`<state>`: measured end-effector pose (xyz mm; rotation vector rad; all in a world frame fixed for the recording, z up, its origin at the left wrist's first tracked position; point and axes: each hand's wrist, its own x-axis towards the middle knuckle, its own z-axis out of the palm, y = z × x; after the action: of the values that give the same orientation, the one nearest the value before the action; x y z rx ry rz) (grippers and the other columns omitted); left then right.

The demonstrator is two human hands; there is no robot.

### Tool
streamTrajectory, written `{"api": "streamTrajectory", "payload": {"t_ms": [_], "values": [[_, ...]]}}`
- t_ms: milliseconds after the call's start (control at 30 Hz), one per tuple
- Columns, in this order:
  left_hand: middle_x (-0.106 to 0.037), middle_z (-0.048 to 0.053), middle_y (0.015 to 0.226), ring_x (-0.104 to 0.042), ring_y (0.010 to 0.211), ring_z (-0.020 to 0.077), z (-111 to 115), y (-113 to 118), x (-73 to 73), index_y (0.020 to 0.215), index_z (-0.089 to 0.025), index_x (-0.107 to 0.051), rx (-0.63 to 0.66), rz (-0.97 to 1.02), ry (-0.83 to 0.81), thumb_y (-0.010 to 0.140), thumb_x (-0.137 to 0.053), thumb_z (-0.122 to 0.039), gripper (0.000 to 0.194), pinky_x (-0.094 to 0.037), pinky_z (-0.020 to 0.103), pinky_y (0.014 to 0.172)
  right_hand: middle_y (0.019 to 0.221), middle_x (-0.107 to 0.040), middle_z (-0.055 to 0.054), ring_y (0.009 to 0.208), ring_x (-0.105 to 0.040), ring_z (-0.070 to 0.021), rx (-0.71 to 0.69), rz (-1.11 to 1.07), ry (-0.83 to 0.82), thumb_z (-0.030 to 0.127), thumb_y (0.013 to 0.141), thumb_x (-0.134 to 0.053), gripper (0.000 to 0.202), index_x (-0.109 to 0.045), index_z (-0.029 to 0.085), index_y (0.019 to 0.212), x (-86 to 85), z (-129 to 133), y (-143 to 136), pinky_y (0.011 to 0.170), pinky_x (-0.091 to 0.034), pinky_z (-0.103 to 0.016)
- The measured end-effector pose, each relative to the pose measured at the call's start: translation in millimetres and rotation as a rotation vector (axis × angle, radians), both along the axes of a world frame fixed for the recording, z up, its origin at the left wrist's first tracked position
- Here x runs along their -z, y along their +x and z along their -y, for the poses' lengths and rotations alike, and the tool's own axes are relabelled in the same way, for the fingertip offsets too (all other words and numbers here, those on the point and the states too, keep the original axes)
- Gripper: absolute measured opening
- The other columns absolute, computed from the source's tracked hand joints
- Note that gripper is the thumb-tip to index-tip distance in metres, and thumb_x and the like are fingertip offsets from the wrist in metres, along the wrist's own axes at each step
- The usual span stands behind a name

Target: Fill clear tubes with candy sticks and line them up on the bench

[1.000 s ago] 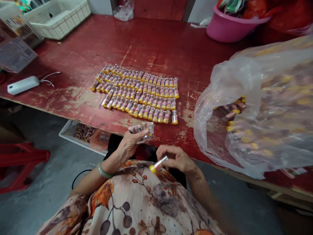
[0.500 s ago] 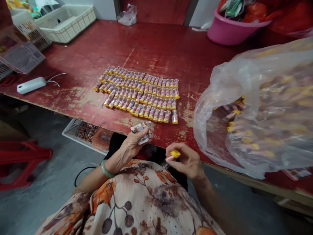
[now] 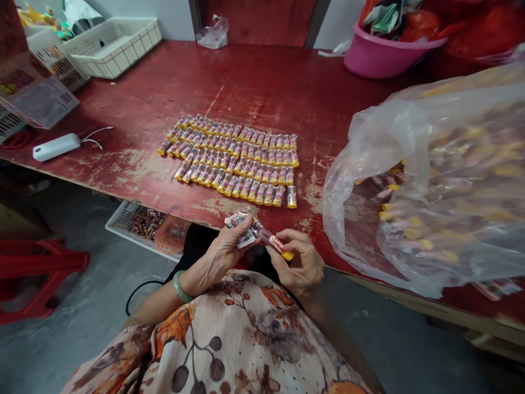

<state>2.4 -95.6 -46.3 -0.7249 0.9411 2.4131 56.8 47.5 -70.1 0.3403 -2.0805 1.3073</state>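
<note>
My left hand grips a small stack of printed label stickers just below the table's front edge. My right hand pinches a small clear tube with a yellow cap, its open end touching the stickers. On the red table lie several rows of labelled yellow-capped tubes, side by side. A large clear plastic bag holding many more tubes sits at the right, close to my right hand.
A pink basin stands at the back right, white baskets at the back left. A white device with a cord lies near the left edge. Under the table are a white tray of tubes and a red stool.
My right hand has turned the tube around and brought it up and left until it meets the stickers in my left hand. The view has shifted slightly.
</note>
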Motion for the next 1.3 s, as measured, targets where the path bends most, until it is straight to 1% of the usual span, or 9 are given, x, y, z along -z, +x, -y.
{"api": "streamTrajectory", "payload": {"t_ms": [100, 300, 633, 700, 833, 900, 1000, 1167, 1300], "values": [[-0.063, -0.002, 0.07, -0.06, 0.062, 0.0121, 1, 0, 3.5, 0.074, -0.015, -0.059, 0.021, 0.006, -0.008, 0.054, -0.087, -0.023, 0.035, -0.056, 0.026, 0.06, 0.097, -0.064, -0.006, 0.083, -0.064, -0.0171, 0.02, -0.041, 0.079, 0.013, 0.077, -0.068, 0.026, -0.051, 0.022, 0.095, 1.7, 3, 1, 0.068, -0.054, -0.029], [-0.063, -0.003, 0.07, -0.06, 0.062, 0.0123, 1, 0, 3.7, 0.077, -0.016, -0.06, 0.044, 0.009, -0.016, 0.05, -0.089, -0.028, 0.041, -0.055, 0.027, 0.06, 0.089, -0.065, -0.005, 0.08, -0.065, -0.0178, -0.018, 0.048, -0.039, 0.014, 0.079, -0.067, 0.022, -0.054, 0.021, 0.095, 8.9, 6, 0, 0.07, -0.055, -0.032], [-0.063, -0.001, 0.071, -0.058, 0.058, 0.0108, 1, 0, 22.4, 0.079, -0.014, -0.06, -0.058, -0.177, -0.174, 0.052, -0.087, -0.039, 0.045, -0.054, 0.025, 0.055, 0.103, -0.068, -0.01, 0.087, -0.068, -0.0206, 0.161, -0.251, 0.488, 0.012, 0.075, -0.074, 0.038, -0.055, 0.02, 0.107, 15.0, 9, 3, 0.072, -0.057, -0.03], [-0.063, -0.001, 0.07, -0.058, 0.058, 0.0106, 2, 1, 24.3, 0.079, -0.014, -0.06, -0.06, -0.213, -0.203, 0.053, -0.087, -0.04, 0.045, -0.054, 0.025, 0.056, 0.1, -0.068, -0.008, 0.087, -0.068, -0.0206, 0.149, -0.205, 0.391, 0.012, 0.075, -0.073, 0.037, -0.056, 0.022, 0.106, 15.0, 11, 2, 0.071, -0.057, -0.031], [-0.062, -0.002, 0.067, -0.058, 0.055, 0.0103, 2, 1, 24.8, 0.078, -0.015, -0.059, -0.019, -0.196, -0.194, 0.055, -0.086, -0.04, 0.043, -0.054, 0.024, 0.055, 0.087, -0.065, -0.004, 0.076, -0.065, -0.0177, 0.083, 0.068, -0.097, 0.017, 0.081, -0.067, 0.017, -0.056, 0.021, 0.093, 15.3, 16, 0, 0.068, -0.056, -0.032], [-0.063, -0.001, 0.067, -0.06, 0.054, 0.0116, 2, 1, 24.6, 0.079, -0.015, -0.06, 0.025, -0.156, -0.164, 0.055, -0.086, -0.04, 0.044, -0.054, 0.025, 0.053, 0.085, -0.063, -0.003, 0.073, -0.065, -0.0167, 0.082, 0.156, -0.228, 0.019, 0.083, -0.065, 0.012, -0.055, 0.02, 0.088, 16.9, 16, -1, 0.068, -0.056, -0.032], [-0.064, 0.001, 0.068, -0.061, 0.055, 0.0134, 1, 1, 24.1, 0.079, -0.014, -0.06, 0.052, -0.1, -0.142, 0.052, -0.088, -0.039, 0.046, -0.055, 0.025, 0.051, 0.091, -0.064, -0.004, 0.079, -0.065, -0.0184, 0.128, 0.046, -0.129, 0.016, 0.08, -0.069, 0.02, -0.056, 0.021, 0.095, 19.9, 15, 0, 0.072, -0.057, -0.034], [-0.063, 0.0, 0.068, -0.059, 0.056, 0.0109, 1, 3, 24.9, 0.079, -0.014, -0.06, -0.009, -0.148, -0.143, 0.055, -0.087, -0.038, 0.043, -0.052, 0.023, 0.055, 0.101, -0.066, -0.008, 0.088, -0.067, -0.0198, 0.187, -0.213, 0.336, 0.01, 0.075, -0.073, 0.038, -0.054, 0.022, 0.106, 21.1, 15, 3, 0.074, -0.057, -0.031], [-0.063, -0.001, 0.071, -0.059, 0.059, 0.01, 1, 6, 25.1, 0.081, -0.014, -0.061, -0.026, -0.19, -0.148, 0.057, -0.086, -0.038, 0.042, -0.052, 0.022, 0.059, 0.094, -0.066, -0.008, 0.084, -0.066, -0.0187, 0.121, -0.135, 0.204, 0.012, 0.079, -0.07, 0.028, -0.054, 0.02, 0.101, 16.7, 17, 1, 0.072, -0.057, -0.03]]}}
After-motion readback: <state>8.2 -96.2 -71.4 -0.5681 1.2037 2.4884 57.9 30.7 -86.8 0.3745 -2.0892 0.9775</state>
